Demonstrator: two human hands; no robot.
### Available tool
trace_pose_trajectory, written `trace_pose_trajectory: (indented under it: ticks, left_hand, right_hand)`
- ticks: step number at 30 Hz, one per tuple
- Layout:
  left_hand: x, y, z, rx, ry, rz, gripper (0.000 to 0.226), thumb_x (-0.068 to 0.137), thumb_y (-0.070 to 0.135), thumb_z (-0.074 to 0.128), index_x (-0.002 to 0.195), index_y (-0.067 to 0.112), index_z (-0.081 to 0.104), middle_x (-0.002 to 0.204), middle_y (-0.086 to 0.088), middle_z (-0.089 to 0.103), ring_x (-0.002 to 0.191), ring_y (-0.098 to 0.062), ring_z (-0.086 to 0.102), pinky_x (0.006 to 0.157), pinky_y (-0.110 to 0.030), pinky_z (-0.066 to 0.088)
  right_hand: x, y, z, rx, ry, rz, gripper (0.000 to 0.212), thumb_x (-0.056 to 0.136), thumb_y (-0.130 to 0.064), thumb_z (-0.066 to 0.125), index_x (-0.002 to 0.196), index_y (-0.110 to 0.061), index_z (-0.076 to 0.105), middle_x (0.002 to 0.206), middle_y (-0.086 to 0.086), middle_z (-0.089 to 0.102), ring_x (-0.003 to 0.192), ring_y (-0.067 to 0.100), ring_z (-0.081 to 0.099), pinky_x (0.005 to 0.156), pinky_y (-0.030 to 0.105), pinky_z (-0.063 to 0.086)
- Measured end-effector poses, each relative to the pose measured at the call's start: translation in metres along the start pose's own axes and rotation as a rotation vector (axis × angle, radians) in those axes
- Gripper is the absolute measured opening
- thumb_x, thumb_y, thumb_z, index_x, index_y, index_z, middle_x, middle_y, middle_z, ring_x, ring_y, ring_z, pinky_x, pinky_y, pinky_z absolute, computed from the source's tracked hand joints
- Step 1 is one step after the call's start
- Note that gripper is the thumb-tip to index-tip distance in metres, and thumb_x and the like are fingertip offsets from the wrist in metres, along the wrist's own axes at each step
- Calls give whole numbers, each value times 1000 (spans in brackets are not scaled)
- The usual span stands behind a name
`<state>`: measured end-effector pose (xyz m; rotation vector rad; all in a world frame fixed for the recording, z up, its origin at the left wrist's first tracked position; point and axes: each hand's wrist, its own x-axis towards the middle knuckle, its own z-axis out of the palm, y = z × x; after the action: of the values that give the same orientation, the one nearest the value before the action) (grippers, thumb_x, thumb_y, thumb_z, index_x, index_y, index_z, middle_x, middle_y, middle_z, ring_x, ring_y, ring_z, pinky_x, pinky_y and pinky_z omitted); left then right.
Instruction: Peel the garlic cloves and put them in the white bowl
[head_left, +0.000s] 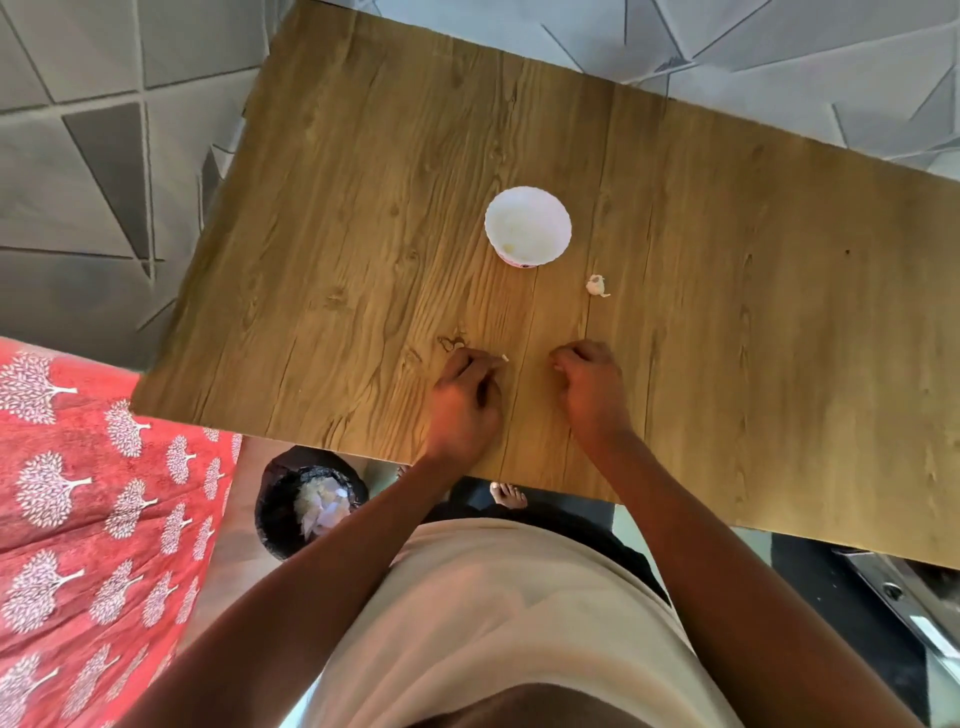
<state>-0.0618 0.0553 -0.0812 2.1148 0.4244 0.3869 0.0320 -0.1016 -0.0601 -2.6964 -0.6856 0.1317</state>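
A white bowl (528, 228) stands upright on the wooden table (363, 234), with a few pale bits at its bottom. To its lower right lies a small piece of garlic with papery skin (596, 286). My left hand (465, 400) rests on the table near the front edge, fingers curled, pinching a small pale garlic clove (503, 358) whose tip pokes out to the right. My right hand (589, 382) rests a short way to the right, fingers curled; whether it holds anything is hidden.
A black bin (306, 501) with white peel and paper inside stands on the floor under the table's front edge, left of my body. A red patterned cloth (93, 519) covers the surface at the left. Bare feet (509, 496) show below the table edge.
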Motion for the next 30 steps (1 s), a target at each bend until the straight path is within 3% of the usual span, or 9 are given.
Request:
trace_pose_trajectory:
  ticks: [3,5,6,9,12,15,18,25,30]
  left_hand:
    - [-2,7,1,-62,49,-27,21,90,1,67,107,8,77,111,-3,67,95,-13,65,84,-24,54]
    - [-1,9,2,-92,79,-61,17,91,5,69,105,12,76,109,-2,69,94,-10,65,83,-27,56]
    - [-1,11,4,-103,98,-77,16,91,6,70,104,13,75,108,-1,70,94,-9,66,84,-27,56]
    - [-9,23,9,-180,142,-207,13,94,9,69,105,13,75,104,3,72,93,-2,66,81,-22,55]
    - [-12,40,15,-422,236,-416,15,98,3,65,105,7,77,100,-2,77,90,-3,69,82,-18,53]
    - [-24,45,11,-899,419,-623,19,102,-1,54,103,-1,73,103,-16,77,94,-24,72,87,-33,58]
    - [-44,45,-7,-1300,558,-695,24,106,2,46,106,-5,68,106,-19,74,100,-29,72,85,-35,59]
    - [-115,-11,-73,-1477,860,-719,29,107,11,40,108,0,66,99,-15,75,90,-23,72,79,-29,58]
    - [-172,-95,-116,-1545,989,-843,30,108,13,41,109,-1,67,100,-16,76,92,-24,73,89,-34,56]
  right_hand:
    - [-2,13,-15,281,26,56,29,81,12,67,99,-7,78,95,7,74,90,18,67,88,26,53]
    - [2,16,-28,486,19,183,24,85,10,69,92,-11,79,87,-3,74,80,-1,67,81,8,48]
    - [5,18,-31,592,-6,261,23,86,8,70,89,-13,79,85,-6,74,76,-5,67,78,6,48]
    - [8,16,-37,928,-114,457,30,86,9,72,81,-20,77,78,-5,75,77,3,68,78,21,55]
    - [5,2,-39,1134,-234,511,30,84,12,72,81,-18,77,79,1,76,81,15,69,82,31,58]
    - [-9,-29,-36,1178,-387,435,24,85,14,70,86,-9,77,81,8,75,78,16,67,80,30,57]
    - [-26,-65,-22,1177,-470,298,23,85,14,70,86,-7,77,82,7,75,79,15,65,77,29,55]
    - [-71,-160,29,1092,-668,30,31,83,16,70,80,-14,77,77,2,74,75,14,63,74,26,53]
    - [-112,-228,100,872,-724,-49,21,84,10,73,85,-10,79,82,4,77,74,11,70,74,23,56]
